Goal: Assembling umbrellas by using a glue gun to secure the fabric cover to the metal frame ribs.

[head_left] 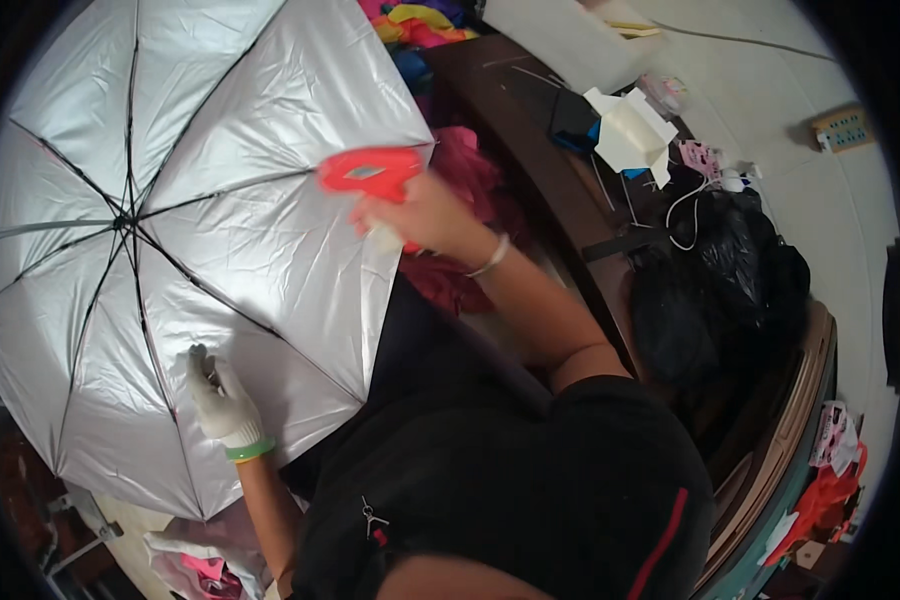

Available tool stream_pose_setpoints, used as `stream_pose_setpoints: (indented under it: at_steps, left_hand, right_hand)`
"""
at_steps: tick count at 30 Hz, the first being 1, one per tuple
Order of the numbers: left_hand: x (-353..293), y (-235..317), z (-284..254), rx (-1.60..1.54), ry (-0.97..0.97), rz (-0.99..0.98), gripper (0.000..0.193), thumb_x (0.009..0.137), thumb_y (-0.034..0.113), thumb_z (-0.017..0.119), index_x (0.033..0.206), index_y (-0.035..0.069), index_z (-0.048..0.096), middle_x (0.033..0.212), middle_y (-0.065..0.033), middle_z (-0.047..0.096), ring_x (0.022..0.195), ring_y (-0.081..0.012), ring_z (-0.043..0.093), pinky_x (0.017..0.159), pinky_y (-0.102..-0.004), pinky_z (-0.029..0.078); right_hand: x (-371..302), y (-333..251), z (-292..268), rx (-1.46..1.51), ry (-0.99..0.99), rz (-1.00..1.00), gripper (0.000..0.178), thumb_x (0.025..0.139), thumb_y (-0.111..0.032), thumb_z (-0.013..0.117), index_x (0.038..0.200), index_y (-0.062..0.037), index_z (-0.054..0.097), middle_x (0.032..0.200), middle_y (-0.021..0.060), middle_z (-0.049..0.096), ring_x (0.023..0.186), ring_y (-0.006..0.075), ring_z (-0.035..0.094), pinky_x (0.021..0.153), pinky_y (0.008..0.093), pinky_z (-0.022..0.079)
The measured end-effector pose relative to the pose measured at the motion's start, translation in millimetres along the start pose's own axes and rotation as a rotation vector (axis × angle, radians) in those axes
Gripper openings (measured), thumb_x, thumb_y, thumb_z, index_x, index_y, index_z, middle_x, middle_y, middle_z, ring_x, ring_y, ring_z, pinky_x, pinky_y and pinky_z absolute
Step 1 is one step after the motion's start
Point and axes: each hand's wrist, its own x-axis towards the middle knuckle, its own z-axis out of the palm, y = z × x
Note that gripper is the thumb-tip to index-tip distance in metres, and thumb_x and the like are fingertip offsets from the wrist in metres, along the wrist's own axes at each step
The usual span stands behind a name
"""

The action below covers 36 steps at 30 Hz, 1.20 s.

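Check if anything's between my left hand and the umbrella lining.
Nothing visible: your gloved left hand is over the silver umbrella lining, though whether they touch is unclear. The red tool in your right hand is farther up and right.

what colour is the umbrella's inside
The umbrella is silver inside, best seen in the head view.

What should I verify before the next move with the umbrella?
1. Umbrella open: ok, spread with its silver inside showing.
2. Ribs fanned out: ok, they radiate from the hub.
3. Right hand holding the red object: ok.
4. Red object sharp enough to inspect: not ok, motion-blurred.
5. Left hand gloved: ok, in a white glove.
6. Left hand touching the silver fabric: cannot tell, it could be just above it.
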Motion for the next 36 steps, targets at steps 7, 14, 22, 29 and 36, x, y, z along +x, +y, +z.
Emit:
stream_pose_setpoints:
  at_steps: [7,14,22,29,36]
  left_hand:
    - [59,39,-15,-1.095,-0.076,-0.464,0.045,0.095,0.031,0.056,0.125,-0.003,0.05,0.106,-0.0112,0.062,0.089,-0.0197,0.061,0.075,-0.0313,0.051]
    - [146,68,-42,-1.481,-0.259,-0.55,0.081,0.091,0.062,0.045,0.134,-0.006,0.038,0.115,-0.0141,0.057,0.091,-0.0204,0.06,0.077,-0.0264,0.051]
    - [280,69,-34,-1.901,-0.173,-0.698,0.077,0.091,0.057,0.047,0.131,-0.008,0.04,0.115,-0.0182,0.06,0.092,-0.0236,0.064,0.069,-0.0253,0.056]
    - [365,49,-4,-2.154,0.087,-1.006,0.026,0.091,0.012,0.041,0.108,-0.004,0.052,0.087,-0.0143,0.064,0.076,-0.025,0.065,0.057,-0.0296,0.055]
    - [414,60,-120,-1.765,-0.026,-0.397,0.017,0.093,0.004,0.041,0.098,-0.003,0.056,0.085,-0.0132,0.062,0.07,-0.0228,0.063,0.053,-0.0263,0.053]
  right_hand:
    - [-56,19,-143,-1.271,0.73,-0.043,0.037,0.075,-0.02,0.066,0.103,-0.0011,0.052,0.094,0.0239,0.059,0.092,0.0424,0.057,0.077,0.0499,0.047]
    - [-104,67,-177,-1.441,0.942,0.32,0.045,0.068,-0.024,0.074,0.102,-0.0036,0.054,0.1,0.0189,0.055,0.098,0.0376,0.056,0.08,0.0474,0.048]
    - [-92,-199,-43,-0.554,0.664,-0.849,0.022,0.081,0.004,0.058,0.102,-0.001,0.059,0.104,0.0146,0.061,0.098,0.0298,0.059,0.088,0.0363,0.047]
    - [-134,-287,30,-0.42,0.312,-2.048,0.015,0.086,-0.02,0.051,0.077,-0.0083,0.054,0.078,0.0033,0.051,0.07,0.0195,0.05,0.068,0.0368,0.043]
    - [-182,-254,21,-0.584,0.546,-1.8,0.009,0.081,-0.02,0.067,0.086,-0.0163,0.062,0.081,-0.004,0.06,0.073,0.012,0.052,0.079,0.0261,0.038]
